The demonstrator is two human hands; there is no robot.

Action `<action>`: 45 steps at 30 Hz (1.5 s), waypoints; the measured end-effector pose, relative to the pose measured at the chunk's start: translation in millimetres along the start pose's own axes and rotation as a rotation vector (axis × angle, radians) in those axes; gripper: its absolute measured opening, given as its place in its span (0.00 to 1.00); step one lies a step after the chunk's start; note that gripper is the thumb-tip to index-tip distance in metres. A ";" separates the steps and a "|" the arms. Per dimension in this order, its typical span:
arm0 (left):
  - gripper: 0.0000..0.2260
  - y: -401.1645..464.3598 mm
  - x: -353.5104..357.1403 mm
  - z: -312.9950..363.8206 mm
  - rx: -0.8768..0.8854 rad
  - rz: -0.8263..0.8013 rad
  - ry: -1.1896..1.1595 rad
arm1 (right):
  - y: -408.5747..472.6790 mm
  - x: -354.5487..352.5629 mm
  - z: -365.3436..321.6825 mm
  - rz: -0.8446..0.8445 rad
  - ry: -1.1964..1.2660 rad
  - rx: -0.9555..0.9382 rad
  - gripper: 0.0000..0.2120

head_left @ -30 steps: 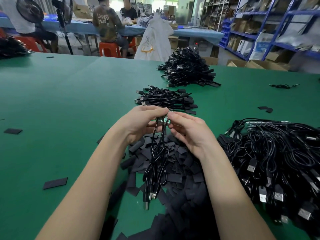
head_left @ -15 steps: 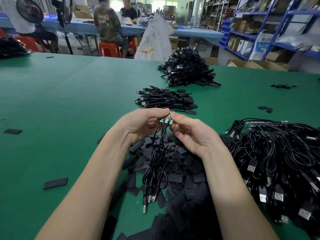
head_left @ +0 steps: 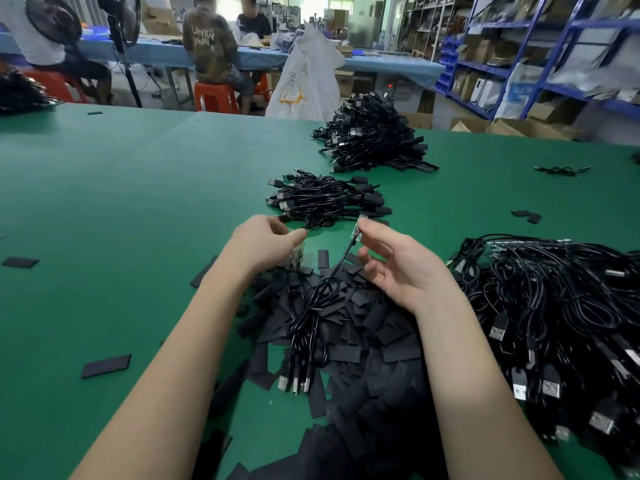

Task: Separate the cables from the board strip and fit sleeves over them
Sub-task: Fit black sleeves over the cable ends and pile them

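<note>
My right hand pinches a small green board piece between thumb and forefinger, with one black cable trailing down from it. My left hand grips the rest of the board strip, its fingers curled around it, and several black cables hang from the strip onto the pile below. Their USB plugs lie on the green table. A heap of flat black sleeves spreads under and between both hands.
A large tangle of unprocessed cables lies at the right. Two piles of cables sit farther back on the green table. Loose sleeves lie at the left. People sit at a blue table behind.
My hands have pulled apart. The right hand has come away to the right with one board piece and its cable, while the left keeps the remaining strip.
</note>
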State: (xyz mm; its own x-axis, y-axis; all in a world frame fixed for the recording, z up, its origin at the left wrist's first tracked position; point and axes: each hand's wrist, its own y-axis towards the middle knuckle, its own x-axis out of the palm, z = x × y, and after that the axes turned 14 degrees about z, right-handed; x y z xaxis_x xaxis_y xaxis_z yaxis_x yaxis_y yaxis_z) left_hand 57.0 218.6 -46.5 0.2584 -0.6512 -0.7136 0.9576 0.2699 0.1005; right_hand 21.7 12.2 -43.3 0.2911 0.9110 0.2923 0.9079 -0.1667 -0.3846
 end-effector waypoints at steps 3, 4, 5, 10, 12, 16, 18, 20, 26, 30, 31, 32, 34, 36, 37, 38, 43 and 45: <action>0.24 -5.5 0.3 10.9 0.127 0.132 0.169 | -0.6 -0.6 -0.8 -0.006 -0.063 -0.025 0.07; 0.20 -6.8 -1.5 15.8 0.135 0.106 0.066 | -0.7 -0.7 -1.6 -0.013 -0.096 -0.041 0.09; 0.17 -7.9 -3.6 20.3 0.122 0.031 -0.080 | -1.1 -0.7 -2.5 -0.020 -0.122 -0.055 0.11; 0.06 -21.5 -9.7 34.4 -0.038 -0.417 -0.582 | 0.9 -1.1 -2.6 -0.065 -0.162 -0.105 0.08; 0.02 -22.3 -9.9 31.6 -0.057 -0.434 -0.627 | 0.9 -0.8 -2.3 -0.098 -0.180 -0.133 0.07; 0.05 -17.2 -10.3 24.5 -0.114 -0.322 -0.628 | 3.2 -0.9 3.4 -0.058 -0.508 -0.323 0.06; 0.06 -15.2 -9.2 21.1 -0.111 -0.266 -0.592 | 5.2 0.4 8.3 -0.042 -0.753 -0.451 0.06; 0.06 -14.5 -7.4 19.4 -0.103 -0.239 -0.564 | 3.8 3.4 11.9 -0.097 -0.909 -0.461 0.08; 0.03 -14.5 -2.5 18.0 -0.055 -0.223 -0.487 | 1.7 9.2 14.5 -0.119 -1.171 -0.528 0.10; 0.03 -15.1 -2.2 18.2 -0.036 -0.219 -0.459 | 3.0 5.0 11.0 -0.126 -1.101 -0.549 0.08; 0.03 -15.6 -2.2 18.5 -0.034 -0.219 -0.459 | 3.2 3.2 9.9 -0.122 -1.069 -0.554 0.09; 0.03 -16.1 -2.1 18.9 -0.033 -0.224 -0.463 | 3.8 1.3 9.0 -0.115 -1.029 -0.563 0.09; 0.03 -17.3 -1.2 19.9 -0.022 -0.243 -0.463 | 5.5 -2.4 7.7 -0.108 -0.930 -0.577 0.10; 0.03 -18.4 0.2 20.6 -0.005 -0.269 -0.452 | 7.3 -4.7 7.1 -0.101 -0.835 -0.573 0.10; 0.03 -19.0 0.9 20.8 0.005 -0.280 -0.446 | 8.1 -5.7 6.8 -0.093 -0.803 -0.572 0.11; 0.03 -19.5 1.6 21.3 0.014 -0.288 -0.441 | 9.1 -6.4 6.3 -0.087 -0.780 -0.574 0.11; 0.03 -19.8 4.2 21.9 0.037 -0.309 -0.448 | 9.3 -9.7 4.3 -0.128 -0.702 -0.579 0.13; 0.03 -19.6 5.3 22.2 0.027 -0.319 -0.473 | 9.2 -10.1 4.1 -0.108 -0.678 -0.598 0.14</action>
State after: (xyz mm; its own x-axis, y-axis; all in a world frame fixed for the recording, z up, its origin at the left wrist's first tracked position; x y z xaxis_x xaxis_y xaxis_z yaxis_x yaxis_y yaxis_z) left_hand 42.4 194.1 -36.9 -0.0209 -0.9457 -0.3244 0.9989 -0.0060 -0.0468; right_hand 25.9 3.0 -53.4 0.1276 0.9282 -0.3496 0.9800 -0.0636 0.1888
